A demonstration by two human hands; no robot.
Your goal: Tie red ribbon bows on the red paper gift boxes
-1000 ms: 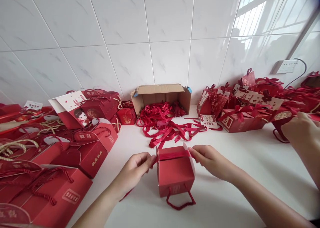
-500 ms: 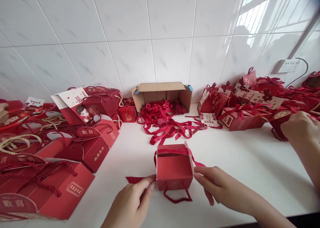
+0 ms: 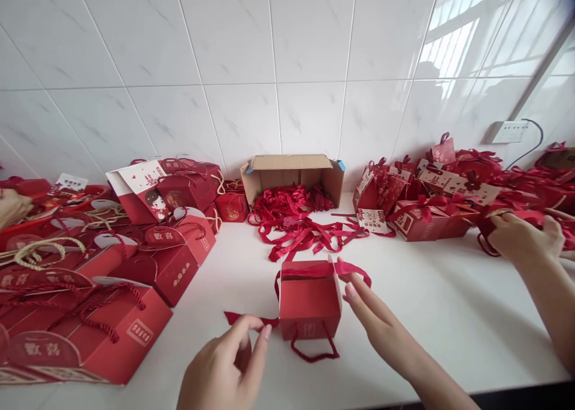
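A small red gift box (image 3: 309, 305) with a rope handle stands on the white counter (image 3: 449, 314) in front of me. A red ribbon (image 3: 321, 270) runs across its open top; one end trails out to the left at the box's base and the other loops off to the right. My left hand (image 3: 229, 362) is at the lower left, with thumb and forefinger pinched on the trailing ribbon end. My right hand (image 3: 375, 323) reaches in from the right, fingers stretched out, their tips beside the box's upper right corner, just under the ribbon loop.
An open cardboard carton (image 3: 291, 173) by the tiled wall spills loose red ribbons (image 3: 305, 230) onto the counter. Red gift boxes (image 3: 148, 266) are piled at the left and more (image 3: 431, 209) at the right. Another person's hand (image 3: 521, 236) works among the right pile.
My hands dropped from the box's top corners to its lower sides. The left took the ribbon end low at the left. The right hand then rose back toward the ribbon loop.
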